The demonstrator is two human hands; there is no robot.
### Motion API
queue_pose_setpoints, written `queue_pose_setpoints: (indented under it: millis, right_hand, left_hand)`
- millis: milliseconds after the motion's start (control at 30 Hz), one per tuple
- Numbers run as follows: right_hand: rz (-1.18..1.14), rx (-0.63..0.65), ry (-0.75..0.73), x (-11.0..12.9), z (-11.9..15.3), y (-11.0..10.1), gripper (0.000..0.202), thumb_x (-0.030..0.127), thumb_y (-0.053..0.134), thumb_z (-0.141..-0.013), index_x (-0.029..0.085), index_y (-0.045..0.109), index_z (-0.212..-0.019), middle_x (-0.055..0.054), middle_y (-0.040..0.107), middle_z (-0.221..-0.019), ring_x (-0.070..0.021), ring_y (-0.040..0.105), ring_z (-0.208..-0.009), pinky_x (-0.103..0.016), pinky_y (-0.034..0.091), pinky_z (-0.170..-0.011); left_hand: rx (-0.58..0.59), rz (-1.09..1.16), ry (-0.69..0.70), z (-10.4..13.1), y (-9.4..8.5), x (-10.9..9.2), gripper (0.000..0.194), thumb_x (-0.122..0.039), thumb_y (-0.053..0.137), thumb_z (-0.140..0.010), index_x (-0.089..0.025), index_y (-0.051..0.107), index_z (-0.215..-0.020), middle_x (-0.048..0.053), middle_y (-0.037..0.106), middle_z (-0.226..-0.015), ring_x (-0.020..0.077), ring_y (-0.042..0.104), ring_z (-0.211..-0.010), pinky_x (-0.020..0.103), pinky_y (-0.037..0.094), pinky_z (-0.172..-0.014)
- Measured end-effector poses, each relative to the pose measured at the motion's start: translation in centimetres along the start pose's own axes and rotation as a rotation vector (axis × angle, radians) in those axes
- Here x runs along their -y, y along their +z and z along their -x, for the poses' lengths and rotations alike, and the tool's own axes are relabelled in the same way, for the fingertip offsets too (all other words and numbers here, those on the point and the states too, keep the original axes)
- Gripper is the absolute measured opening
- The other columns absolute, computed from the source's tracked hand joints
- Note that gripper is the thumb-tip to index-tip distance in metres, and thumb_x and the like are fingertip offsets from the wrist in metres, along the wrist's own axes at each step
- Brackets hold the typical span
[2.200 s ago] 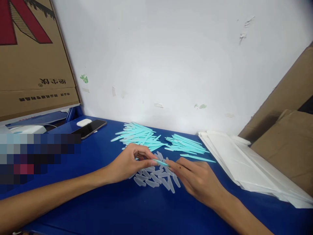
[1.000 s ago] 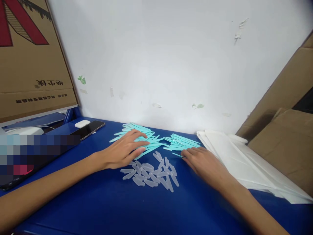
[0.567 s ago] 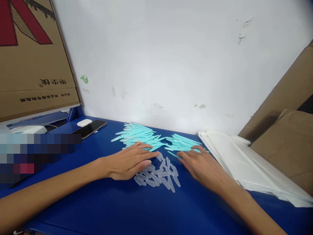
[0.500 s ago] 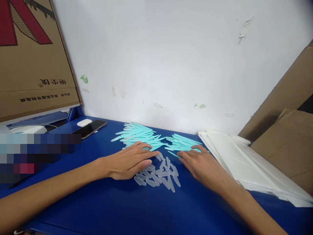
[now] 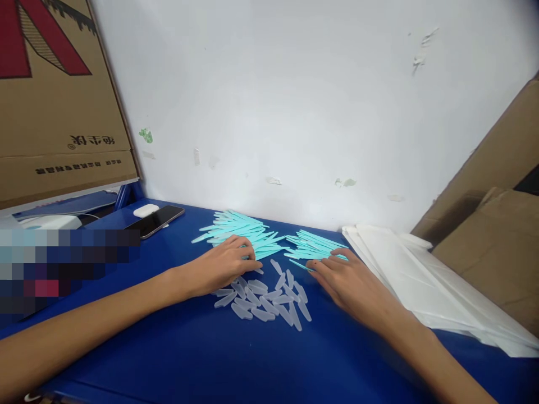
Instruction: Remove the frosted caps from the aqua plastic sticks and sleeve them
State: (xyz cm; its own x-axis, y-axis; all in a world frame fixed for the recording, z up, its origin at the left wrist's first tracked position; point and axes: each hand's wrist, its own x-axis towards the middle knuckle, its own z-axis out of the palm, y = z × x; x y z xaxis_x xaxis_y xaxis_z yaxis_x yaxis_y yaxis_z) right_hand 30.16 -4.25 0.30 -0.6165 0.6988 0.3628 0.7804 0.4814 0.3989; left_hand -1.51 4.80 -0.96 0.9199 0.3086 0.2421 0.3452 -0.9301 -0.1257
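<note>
Several translucent whitish caps (image 5: 269,303) lie loosely spread on the blue table (image 5: 252,359). Behind them is a left pile of thin turquoise sticks (image 5: 236,224), with a smaller right pile of turquoise sticks (image 5: 314,244) beside it. My left hand (image 5: 229,261) is closed at the near edge of the left pile, its fingers curled together around a whitish cap whose end shows at the fingertips. By the right pile, my right hand (image 5: 341,275) has its thumb and fingertip pinched at the end of a single turquoise stick (image 5: 298,264).
A phone (image 5: 162,220) and a white case (image 5: 145,211) lie at the back left. White flat sheets (image 5: 400,275) are stacked on the right, near cardboard (image 5: 492,247). A large cardboard box (image 5: 63,112) stands at the left, and a white wall (image 5: 269,112) rises behind.
My left hand has drawn back left and its fingers have curled, with a cap now at the fingertips. More caps show where it was. My right hand has hardly moved.
</note>
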Motion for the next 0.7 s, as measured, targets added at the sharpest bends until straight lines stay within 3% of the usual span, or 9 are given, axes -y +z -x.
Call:
queue_pose_setpoints:
  millis: [67,167,233,433,533,700]
  right_hand:
    - [-0.002,-0.015,-0.016,0.0,0.0,-0.1,0.026,0.011,0.045,-0.102,0.017,0.063,-0.119,-0.006,0.076,-0.096,-0.024,0.07,-0.084,-0.044,0.045,-0.09]
    - [-0.002,-0.047,-0.042,0.2,-0.1,-0.4,0.028,0.008,0.047,-0.1,0.018,0.061,-0.122,-0.005,0.073,-0.098,-0.0239,0.069,-0.084,-0.043,0.044,-0.086]
    - [-0.018,-0.083,-0.056,0.5,-0.2,-0.6,0.026,0.01,0.047,-0.101,0.018,0.06,-0.122,-0.005,0.072,-0.097,-0.0232,0.067,-0.081,-0.041,0.044,-0.083]
    - [-0.174,-0.199,-0.081,1.5,-0.7,-1.1,0.019,0.018,0.046,-0.105,0.018,0.057,-0.12,-0.003,0.072,-0.092,-0.0195,0.061,-0.074,-0.037,0.043,-0.078]
    - [-0.248,-0.215,-0.063,2.0,-0.7,-1.2,0.018,0.021,0.045,-0.106,0.02,0.057,-0.12,-0.002,0.072,-0.091,-0.0185,0.059,-0.072,-0.035,0.042,-0.076]
    - [-0.334,-0.184,-0.047,2.3,-0.5,-1.2,0.021,0.021,0.044,-0.107,0.02,0.056,-0.124,-0.002,0.071,-0.089,-0.0171,0.058,-0.071,-0.035,0.042,-0.077]
  left_hand:
    - [-0.004,-0.032,-0.003,-0.1,0.0,-0.1,0.055,0.006,0.053,-0.088,-0.023,0.057,-0.134,0.011,0.064,-0.12,0.0304,0.052,-0.114,0.044,0.043,-0.091]
    - [-0.072,0.027,-0.054,-0.4,-0.2,-0.6,0.031,-0.006,0.051,-0.098,-0.021,0.061,-0.123,0.01,0.066,-0.114,0.0275,0.055,-0.108,0.043,0.044,-0.091]
    - [-0.153,0.166,-0.137,-0.6,-0.6,-1.1,0.018,-0.02,0.05,-0.103,-0.021,0.063,-0.116,0.008,0.068,-0.109,0.0248,0.057,-0.105,0.042,0.046,-0.091]
    - [-0.357,0.723,-0.422,-1.4,-2.4,-2.8,0.019,-0.038,0.063,-0.098,-0.024,0.067,-0.111,0.003,0.071,-0.106,0.0192,0.067,-0.1,0.035,0.054,-0.09]
    - [-0.364,0.894,-0.489,-1.7,-2.7,-3.4,0.02,-0.043,0.068,-0.094,-0.023,0.069,-0.098,0.002,0.072,-0.102,0.0189,0.069,-0.1,0.033,0.055,-0.09]
    - [-0.297,1.143,-0.545,-1.8,-2.3,-3.8,0.026,-0.044,0.071,-0.091,-0.02,0.067,-0.096,0.005,0.076,-0.094,0.019,0.072,-0.085,0.029,0.055,-0.071]
